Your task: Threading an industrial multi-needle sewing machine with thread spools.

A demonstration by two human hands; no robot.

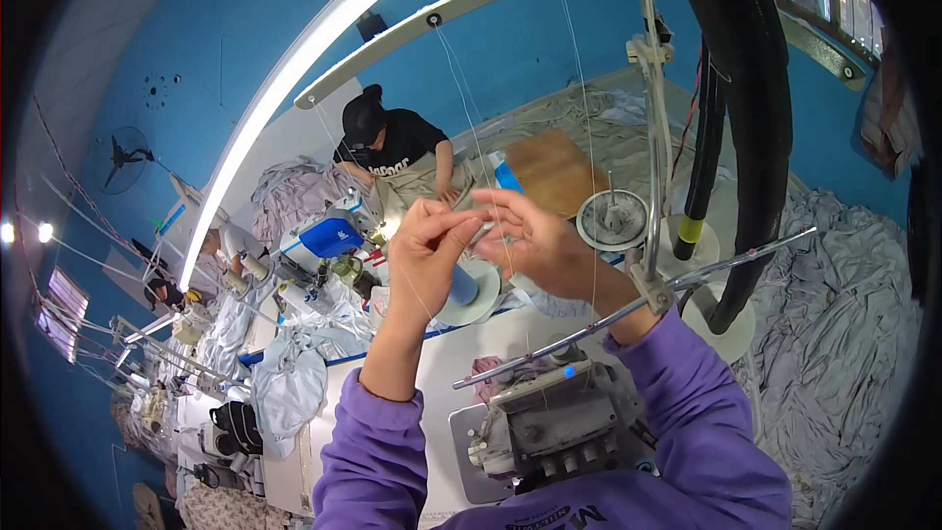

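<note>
Both my hands are raised together above the sewing machine. My left hand (428, 247) is closed in a pinch, thumb against the forefinger, at a thin white thread (414, 285) that shows faintly below the fingers. A small pale bit (482, 232) shows at its fingertips; I cannot make out what it is. Close by on the right, my right hand (542, 247) has its fingers stretched out and apart, palm toward the left hand. Below them is an overlock sewing machine (554, 422), with a metal thread bar (628, 309) crossing above it. Behind my hands a blue thread cone (463, 287) stands on a pale round holder.
Threads hang from an overhead rail (471, 2). A thick black hose (751, 88) drops at the right, beside piled grey fabric (834, 324). Across the table a person (397, 142) handles cloth near a blue-and-white sewing machine (329, 236). More machines line the left.
</note>
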